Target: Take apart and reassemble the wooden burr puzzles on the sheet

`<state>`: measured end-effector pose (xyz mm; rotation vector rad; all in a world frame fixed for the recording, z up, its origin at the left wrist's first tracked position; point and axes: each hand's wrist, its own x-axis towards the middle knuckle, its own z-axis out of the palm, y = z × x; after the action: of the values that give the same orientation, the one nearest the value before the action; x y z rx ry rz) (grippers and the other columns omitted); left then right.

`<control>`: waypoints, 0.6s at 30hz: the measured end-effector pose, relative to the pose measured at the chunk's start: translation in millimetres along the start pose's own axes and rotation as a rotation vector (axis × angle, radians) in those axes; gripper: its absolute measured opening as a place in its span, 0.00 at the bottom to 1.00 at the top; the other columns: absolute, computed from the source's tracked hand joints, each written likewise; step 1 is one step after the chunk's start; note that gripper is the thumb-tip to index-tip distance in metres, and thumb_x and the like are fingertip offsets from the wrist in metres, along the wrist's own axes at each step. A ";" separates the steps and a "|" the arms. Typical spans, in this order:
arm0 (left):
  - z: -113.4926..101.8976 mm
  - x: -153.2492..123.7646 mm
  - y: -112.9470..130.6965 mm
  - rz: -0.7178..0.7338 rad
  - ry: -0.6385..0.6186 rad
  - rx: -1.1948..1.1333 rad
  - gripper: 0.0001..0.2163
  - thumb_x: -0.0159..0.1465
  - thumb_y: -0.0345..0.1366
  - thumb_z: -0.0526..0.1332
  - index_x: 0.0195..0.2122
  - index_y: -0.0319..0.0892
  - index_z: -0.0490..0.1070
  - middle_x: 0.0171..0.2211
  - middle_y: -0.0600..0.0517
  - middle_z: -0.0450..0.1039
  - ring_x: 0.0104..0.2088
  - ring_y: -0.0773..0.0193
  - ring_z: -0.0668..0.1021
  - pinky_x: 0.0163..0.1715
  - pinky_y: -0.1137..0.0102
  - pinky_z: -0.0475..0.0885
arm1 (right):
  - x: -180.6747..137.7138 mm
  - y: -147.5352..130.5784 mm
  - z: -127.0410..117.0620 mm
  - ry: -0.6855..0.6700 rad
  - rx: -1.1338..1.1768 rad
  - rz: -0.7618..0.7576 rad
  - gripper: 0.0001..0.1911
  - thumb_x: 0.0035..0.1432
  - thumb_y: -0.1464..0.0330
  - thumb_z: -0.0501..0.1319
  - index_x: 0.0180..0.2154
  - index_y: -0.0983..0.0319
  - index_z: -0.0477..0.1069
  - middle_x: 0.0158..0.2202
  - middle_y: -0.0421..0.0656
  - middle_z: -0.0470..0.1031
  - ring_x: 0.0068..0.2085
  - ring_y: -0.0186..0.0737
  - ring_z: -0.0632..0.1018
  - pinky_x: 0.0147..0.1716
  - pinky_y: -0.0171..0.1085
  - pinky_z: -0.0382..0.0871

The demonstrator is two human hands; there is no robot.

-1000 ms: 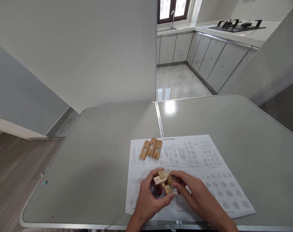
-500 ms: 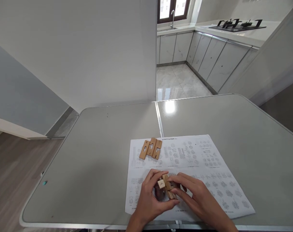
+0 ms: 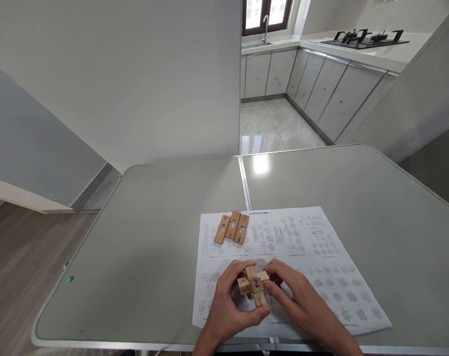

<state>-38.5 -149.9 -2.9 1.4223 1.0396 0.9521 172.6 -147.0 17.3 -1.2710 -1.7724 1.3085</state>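
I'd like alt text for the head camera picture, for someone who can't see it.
Two bare hands, left hand and right hand, hold a small interlocked wooden puzzle over a printed instruction sheet on a grey table. Three loose notched wooden pieces lie side by side at the sheet's far left corner; a kitchen shows beyond.

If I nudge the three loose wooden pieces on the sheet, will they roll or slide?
The three wooden pieces are flat slabs lying on their faces, so they will probably slide, not roll. They look rigid and light. The instruction sheet beneath lies loose and may shift with them.
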 end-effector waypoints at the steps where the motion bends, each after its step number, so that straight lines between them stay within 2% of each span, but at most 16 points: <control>1: 0.2 -0.3 0.5 0.005 -0.007 0.003 0.31 0.54 0.42 0.77 0.59 0.48 0.75 0.46 0.48 0.73 0.44 0.54 0.78 0.46 0.64 0.75 | -0.1 -0.3 1.3 -0.001 0.004 0.022 0.16 0.76 0.58 0.52 0.38 0.58 0.70 0.35 0.41 0.75 0.36 0.40 0.75 0.38 0.37 0.70; 5: 1.2 -0.8 2.7 0.025 -0.028 0.047 0.32 0.53 0.36 0.77 0.60 0.51 0.74 0.49 0.48 0.72 0.46 0.55 0.77 0.48 0.64 0.74 | -0.2 -1.8 5.3 0.011 0.055 0.079 0.23 0.76 0.53 0.51 0.30 0.58 0.61 0.28 0.37 0.68 0.31 0.38 0.69 0.33 0.36 0.64; 10: 2.3 -0.6 1.8 0.002 -0.024 0.054 0.34 0.55 0.34 0.77 0.63 0.52 0.72 0.49 0.48 0.71 0.47 0.55 0.76 0.51 0.62 0.74 | 2.0 -1.3 5.5 0.025 0.163 0.144 0.25 0.74 0.50 0.54 0.28 0.58 0.62 0.26 0.37 0.68 0.31 0.38 0.69 0.34 0.36 0.63; 13: 3.9 0.1 -1.1 -0.015 -0.012 0.005 0.38 0.53 0.36 0.78 0.65 0.53 0.70 0.49 0.49 0.70 0.42 0.60 0.75 0.46 0.65 0.74 | 2.1 3.4 3.0 0.048 0.348 0.226 0.27 0.72 0.46 0.54 0.27 0.58 0.63 0.23 0.37 0.67 0.28 0.38 0.70 0.33 0.37 0.66; 15: 5.4 0.6 -3.4 -0.031 0.008 -0.035 0.40 0.53 0.36 0.79 0.66 0.54 0.67 0.52 0.49 0.69 0.38 0.64 0.74 0.41 0.67 0.74 | 1.6 9.5 -1.0 0.125 0.433 0.271 0.28 0.71 0.44 0.55 0.26 0.58 0.63 0.21 0.37 0.66 0.27 0.39 0.69 0.32 0.37 0.67; 18: 7.1 1.3 -5.9 -0.064 0.045 -0.042 0.36 0.57 0.33 0.76 0.65 0.55 0.66 0.52 0.49 0.68 0.36 0.66 0.73 0.38 0.69 0.73 | 2.0 21.6 -12.3 0.342 0.455 0.338 0.30 0.70 0.45 0.57 0.24 0.58 0.64 0.21 0.37 0.66 0.27 0.38 0.68 0.32 0.36 0.65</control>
<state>-31.9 -150.5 -9.4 1.3310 1.0861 0.9578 189.9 -139.2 1.1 -1.4541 -0.9819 1.4630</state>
